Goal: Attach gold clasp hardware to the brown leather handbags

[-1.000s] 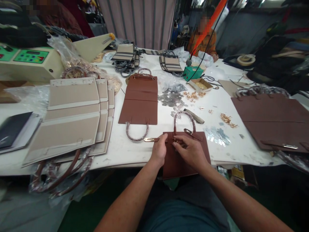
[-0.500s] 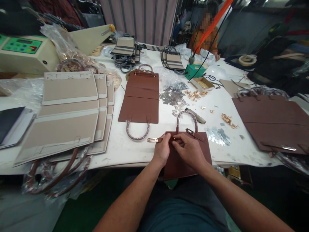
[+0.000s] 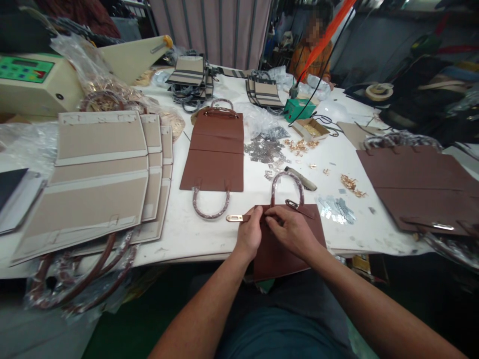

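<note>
A brown handbag panel lies at the table's front edge, partly overhanging it, with its plastic-wrapped handle pointing away from me. My left hand grips the panel's upper left edge, thumb on top. A short brown strap with a gold slotted plate sticks out to the left of that hand. My right hand has its thumb and fingers pinched close to my left thumb, on the panel's upper part; whatever lies in the pinch is hidden. Another metal plate sits on the strap at the handle's right base.
A flat brown bag body lies left of centre, beside stacked beige panels. Small metal plates and gold fittings are scattered to the right. More brown panels lie far right. A person is across the table.
The view has shifted slightly, so the table's things sit a little further left. Both hands stay at the same place on the panel; the right fingers have moved slightly.
</note>
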The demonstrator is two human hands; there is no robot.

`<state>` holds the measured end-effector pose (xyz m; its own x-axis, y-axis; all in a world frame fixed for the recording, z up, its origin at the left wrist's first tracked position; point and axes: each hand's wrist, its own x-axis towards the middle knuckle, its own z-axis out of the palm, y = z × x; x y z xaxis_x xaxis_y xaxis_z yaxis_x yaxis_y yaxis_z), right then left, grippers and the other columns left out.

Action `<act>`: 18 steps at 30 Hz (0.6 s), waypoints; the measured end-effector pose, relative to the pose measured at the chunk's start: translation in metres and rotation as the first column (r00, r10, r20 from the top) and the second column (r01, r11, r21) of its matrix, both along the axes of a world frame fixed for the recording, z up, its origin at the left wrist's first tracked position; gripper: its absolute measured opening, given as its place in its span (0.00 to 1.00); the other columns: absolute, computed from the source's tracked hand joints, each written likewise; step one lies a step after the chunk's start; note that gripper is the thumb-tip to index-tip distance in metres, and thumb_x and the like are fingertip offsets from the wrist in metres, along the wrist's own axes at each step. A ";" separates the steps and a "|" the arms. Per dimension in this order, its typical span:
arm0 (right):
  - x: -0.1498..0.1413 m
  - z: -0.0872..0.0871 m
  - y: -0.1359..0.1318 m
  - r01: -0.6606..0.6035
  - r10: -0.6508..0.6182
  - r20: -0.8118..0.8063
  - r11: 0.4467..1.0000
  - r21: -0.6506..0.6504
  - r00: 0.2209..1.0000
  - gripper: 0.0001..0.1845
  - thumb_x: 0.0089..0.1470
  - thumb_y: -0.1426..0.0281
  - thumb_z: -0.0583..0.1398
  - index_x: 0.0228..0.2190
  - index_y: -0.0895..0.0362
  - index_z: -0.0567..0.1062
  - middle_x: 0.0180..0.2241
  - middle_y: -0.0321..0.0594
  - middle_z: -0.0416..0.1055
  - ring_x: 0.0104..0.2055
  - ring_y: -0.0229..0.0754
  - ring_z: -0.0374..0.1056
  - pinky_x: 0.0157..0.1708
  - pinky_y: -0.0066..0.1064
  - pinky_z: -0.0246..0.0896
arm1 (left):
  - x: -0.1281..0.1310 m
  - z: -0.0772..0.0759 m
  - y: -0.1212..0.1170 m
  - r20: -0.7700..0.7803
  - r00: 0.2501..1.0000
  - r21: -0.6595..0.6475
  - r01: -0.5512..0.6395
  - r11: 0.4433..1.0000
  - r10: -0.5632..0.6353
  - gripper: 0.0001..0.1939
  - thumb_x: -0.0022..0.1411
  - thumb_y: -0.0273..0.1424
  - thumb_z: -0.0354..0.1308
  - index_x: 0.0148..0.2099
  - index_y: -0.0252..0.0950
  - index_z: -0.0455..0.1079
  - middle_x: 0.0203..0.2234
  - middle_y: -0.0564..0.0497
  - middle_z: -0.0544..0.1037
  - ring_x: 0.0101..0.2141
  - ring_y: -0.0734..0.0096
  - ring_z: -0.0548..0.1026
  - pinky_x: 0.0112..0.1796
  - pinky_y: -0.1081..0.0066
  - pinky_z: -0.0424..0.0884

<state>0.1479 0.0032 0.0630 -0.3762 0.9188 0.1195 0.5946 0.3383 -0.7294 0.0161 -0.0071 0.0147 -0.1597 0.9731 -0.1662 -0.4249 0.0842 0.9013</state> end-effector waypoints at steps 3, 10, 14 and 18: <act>-0.002 -0.002 0.001 0.026 -0.026 -0.013 1.000 -0.017 1.000 0.09 0.62 0.70 0.58 0.41 0.52 0.78 0.35 0.36 0.78 0.35 0.42 0.73 0.38 0.34 0.65 | 0.000 0.001 0.001 0.004 1.000 0.016 0.011 1.000 -0.011 0.15 0.68 0.41 0.56 0.35 0.38 0.76 0.31 0.52 0.80 0.38 0.65 0.75 0.45 0.69 0.68; -0.003 -0.010 -0.001 0.171 -0.174 -0.046 0.984 -0.047 0.984 0.07 0.61 0.68 0.60 0.42 0.53 0.75 0.31 0.35 0.78 0.30 0.42 0.74 0.33 0.32 0.65 | -0.002 0.003 0.002 -0.125 0.991 0.025 0.047 0.999 -0.043 0.17 0.70 0.43 0.53 0.35 0.38 0.74 0.32 0.52 0.79 0.39 0.64 0.74 0.43 0.70 0.67; -0.006 -0.008 0.003 0.127 -0.127 -0.004 0.992 0.018 0.992 0.05 0.61 0.70 0.60 0.37 0.53 0.78 0.34 0.37 0.79 0.34 0.42 0.74 0.36 0.33 0.64 | -0.005 0.004 0.001 -0.236 0.970 0.038 0.060 0.997 -0.049 0.20 0.71 0.46 0.50 0.34 0.38 0.72 0.31 0.53 0.78 0.38 0.65 0.74 0.44 0.69 0.68; -0.009 -0.007 0.005 0.157 -0.158 0.020 0.987 0.035 0.987 0.05 0.61 0.70 0.61 0.39 0.53 0.78 0.33 0.36 0.79 0.34 0.43 0.74 0.36 0.33 0.64 | -0.004 0.004 0.002 -0.257 0.965 0.072 0.071 0.995 -0.051 0.21 0.71 0.46 0.50 0.37 0.38 0.75 0.35 0.52 0.80 0.40 0.65 0.75 0.48 0.68 0.68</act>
<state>0.1386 0.0078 0.0562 -0.2297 0.9625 0.1440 0.6585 0.2627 -0.7053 0.0118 -0.0055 0.0183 -0.1265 0.9907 -0.0492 -0.1773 0.0262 0.9838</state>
